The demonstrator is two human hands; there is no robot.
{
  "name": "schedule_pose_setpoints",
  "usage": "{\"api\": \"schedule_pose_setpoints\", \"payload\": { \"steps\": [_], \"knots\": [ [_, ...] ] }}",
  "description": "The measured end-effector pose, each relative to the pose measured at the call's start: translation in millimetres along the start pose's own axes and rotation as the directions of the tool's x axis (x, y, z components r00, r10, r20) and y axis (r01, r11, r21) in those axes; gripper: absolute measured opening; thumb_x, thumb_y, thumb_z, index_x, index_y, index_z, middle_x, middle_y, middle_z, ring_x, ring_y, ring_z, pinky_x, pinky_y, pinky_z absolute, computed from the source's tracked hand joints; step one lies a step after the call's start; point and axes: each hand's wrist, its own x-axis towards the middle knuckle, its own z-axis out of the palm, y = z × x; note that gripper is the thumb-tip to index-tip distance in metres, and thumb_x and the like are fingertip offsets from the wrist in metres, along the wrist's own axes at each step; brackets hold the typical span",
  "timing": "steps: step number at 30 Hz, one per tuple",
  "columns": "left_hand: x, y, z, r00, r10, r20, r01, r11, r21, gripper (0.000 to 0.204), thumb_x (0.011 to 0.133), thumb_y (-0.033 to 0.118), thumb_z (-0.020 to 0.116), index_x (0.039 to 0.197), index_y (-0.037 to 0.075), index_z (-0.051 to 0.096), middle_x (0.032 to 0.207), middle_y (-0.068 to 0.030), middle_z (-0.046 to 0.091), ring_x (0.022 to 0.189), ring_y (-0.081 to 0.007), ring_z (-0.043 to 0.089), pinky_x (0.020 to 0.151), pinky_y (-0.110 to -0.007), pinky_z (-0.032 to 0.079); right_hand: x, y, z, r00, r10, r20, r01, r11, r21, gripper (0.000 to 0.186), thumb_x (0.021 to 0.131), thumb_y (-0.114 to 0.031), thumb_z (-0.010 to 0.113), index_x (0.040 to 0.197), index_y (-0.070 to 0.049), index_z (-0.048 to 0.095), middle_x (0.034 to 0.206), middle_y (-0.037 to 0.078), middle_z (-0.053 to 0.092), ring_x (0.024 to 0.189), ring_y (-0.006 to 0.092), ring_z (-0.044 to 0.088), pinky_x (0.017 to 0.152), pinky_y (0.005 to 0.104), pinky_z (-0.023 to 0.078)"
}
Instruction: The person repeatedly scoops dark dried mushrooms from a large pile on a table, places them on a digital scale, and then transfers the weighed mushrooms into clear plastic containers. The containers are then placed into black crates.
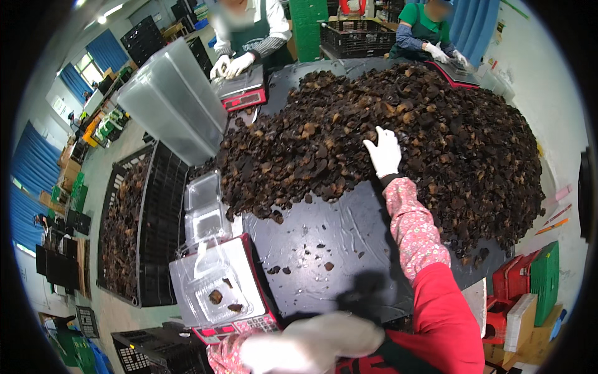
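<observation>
A broad heap of dark brown, curled pieces (336,140), which look like wood ear mushrooms, covers much of the dark-sheeted table (305,234). My right hand (384,153), in a white glove, reaches onto the heap with its fingers apart and nothing in them. Low in the view, my white-gloved left hand (311,343) is smeared by motion, so its fingers cannot be made out. It is nearest to a red and silver scale (261,305). On that scale rests a clear plastic tray (218,293) with a few dark pieces in it.
Clear containers stand in a tall stack (174,100) at the left, above a black crate (152,230) of dark pieces. Across the table two people in aprons and white gloves work at scales (243,90). Red and green crates (529,280) sit at the right.
</observation>
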Motion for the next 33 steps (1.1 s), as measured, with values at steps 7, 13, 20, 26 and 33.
{"api": "schedule_pose_setpoints", "payload": {
  "steps": [7, 13, 20, 26, 33],
  "knots": [
    [-14, 0, -35, 0.989, 0.142, 0.027, -0.145, 0.957, 0.253, 0.041, 0.095, 0.027, 0.054, 0.131, 0.008, 0.049, 0.126, -0.0121, 0.058, 0.095, -0.0258, 0.058, 0.075, -0.035, 0.050, 15, 1, 7, 0.998, 0.061, 0.032, -0.062, 0.996, 0.056, 0.021, 0.088, -0.028, 0.063, 0.098, -0.011, 0.058, 0.090, 0.011, 0.058, 0.079, 0.0288, 0.065, 0.065, 0.0423, 0.053],
    [-23, 21, -87, 0.872, -0.462, 0.162, 0.333, 0.803, 0.495, 0.049, 0.088, 0.017, 0.064, 0.132, 0.001, 0.049, 0.122, -0.0178, 0.057, 0.097, -0.0292, 0.058, 0.082, -0.041, 0.049, -6, 10, -10, 0.977, 0.212, -0.022, -0.201, 0.951, 0.237, 0.030, 0.090, -0.030, 0.061, 0.116, -0.015, 0.066, 0.103, 0.012, 0.069, 0.088, 0.0356, 0.068, 0.076, 0.0443, 0.054],
    [-62, -10, -129, 0.473, -0.874, -0.111, 0.833, 0.403, 0.380, 0.022, 0.093, 0.000, 0.049, 0.108, -0.002, 0.066, 0.099, -0.0098, 0.064, 0.083, -0.0165, 0.063, 0.080, -0.029, 0.050, -86, 18, -83, 0.723, 0.188, 0.665, -0.689, 0.118, 0.715, 0.035, 0.091, -0.013, 0.061, 0.122, 0.003, 0.062, 0.091, 0.010, 0.072, 0.053, 0.0093, 0.057, 0.047, 0.0228, 0.047],
    [-127, -24, -179, 0.125, -0.989, 0.074, 0.900, 0.144, 0.412, 0.020, 0.099, 0.007, 0.051, 0.111, 0.000, 0.066, 0.100, -0.0064, 0.068, 0.085, -0.0113, 0.061, 0.080, -0.026, 0.049, -200, 43, -122, 0.602, 0.270, 0.751, -0.791, 0.075, 0.607, 0.031, 0.092, -0.006, 0.052, 0.121, 0.000, 0.062, 0.089, 0.010, 0.071, 0.050, 0.0079, 0.051, 0.046, 0.0227, 0.042],
    [-161, -57, -198, 0.140, -0.966, 0.219, 0.677, 0.255, 0.690, 0.020, 0.097, 0.011, 0.054, 0.109, 0.003, 0.068, 0.091, -0.0075, 0.067, 0.082, -0.0131, 0.063, 0.078, -0.027, 0.049, -314, 75, -282, 0.497, 0.574, 0.651, -0.740, -0.112, 0.664, 0.027, 0.098, -0.014, 0.054, 0.118, 0.003, 0.062, 0.088, 0.011, 0.068, 0.058, 0.0102, 0.055, 0.053, 0.0241, 0.045]
  ]
}}
